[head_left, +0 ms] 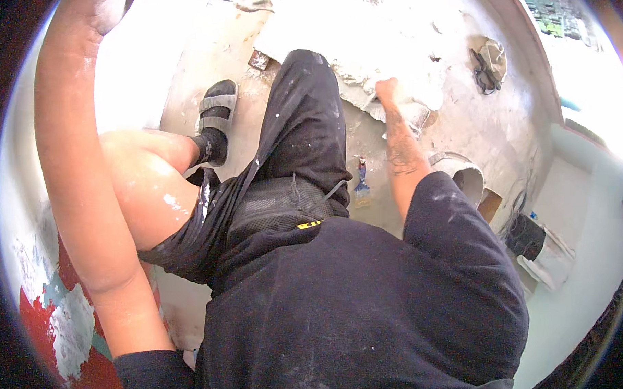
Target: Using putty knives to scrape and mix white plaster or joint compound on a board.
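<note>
My right hand (386, 91) reaches forward with its fingers closed. It is at the near edge of a white, plaster-covered sheet (399, 53), which is washed out by glare. Whatever the fist holds, if anything, is hidden. A crumpled whitish edge (416, 114) lies just beside my right wrist. Raised along the left side, my left arm ends in my left hand (113, 8) at the upper rim, over a bright white surface. Only the heel of that hand shows; its fingers are out of sight. A brush with a blue and red handle (361, 176) lies on the floor left of my right forearm.
Right of my right arm stands a round whitish bucket (471, 181). A black container (526, 236) sits by the right wall. Farther off lies a beige and black bundle (491, 66). My sandalled foot (217, 116) and bent knee (306, 64) take up the middle.
</note>
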A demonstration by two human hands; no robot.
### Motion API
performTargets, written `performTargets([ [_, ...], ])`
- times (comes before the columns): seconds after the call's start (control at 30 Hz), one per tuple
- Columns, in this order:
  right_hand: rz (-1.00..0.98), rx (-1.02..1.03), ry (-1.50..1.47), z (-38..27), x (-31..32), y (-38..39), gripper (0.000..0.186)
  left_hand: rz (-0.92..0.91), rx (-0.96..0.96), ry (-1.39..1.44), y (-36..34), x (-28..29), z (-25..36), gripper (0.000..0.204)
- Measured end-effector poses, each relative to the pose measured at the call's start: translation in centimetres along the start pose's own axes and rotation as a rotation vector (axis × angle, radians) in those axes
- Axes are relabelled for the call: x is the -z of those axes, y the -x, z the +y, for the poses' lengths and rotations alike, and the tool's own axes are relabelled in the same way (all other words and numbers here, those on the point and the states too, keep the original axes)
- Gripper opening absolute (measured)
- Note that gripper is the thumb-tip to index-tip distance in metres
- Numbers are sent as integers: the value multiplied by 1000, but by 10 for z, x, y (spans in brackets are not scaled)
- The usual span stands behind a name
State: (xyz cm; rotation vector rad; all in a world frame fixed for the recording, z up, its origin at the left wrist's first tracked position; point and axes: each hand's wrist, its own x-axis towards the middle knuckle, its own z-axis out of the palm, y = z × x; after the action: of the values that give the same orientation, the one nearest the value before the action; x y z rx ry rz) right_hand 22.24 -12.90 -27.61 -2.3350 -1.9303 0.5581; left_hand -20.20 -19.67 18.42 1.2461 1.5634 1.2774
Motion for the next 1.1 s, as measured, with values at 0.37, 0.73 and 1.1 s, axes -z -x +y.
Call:
performTargets([
  [0.37, -51, -33, -26, -82, -10, -94, 24, -4, -3, -12, 3, 4, -1, 21],
  [0.73, 14, 544, 307, -101, 50, -37, 20, -7, 0, -24, 4, -4, 1, 21],
  [1.1, 61, 951, 215, -64, 63, -105, 15, 1, -1, -30, 3, -3, 4, 20],
])
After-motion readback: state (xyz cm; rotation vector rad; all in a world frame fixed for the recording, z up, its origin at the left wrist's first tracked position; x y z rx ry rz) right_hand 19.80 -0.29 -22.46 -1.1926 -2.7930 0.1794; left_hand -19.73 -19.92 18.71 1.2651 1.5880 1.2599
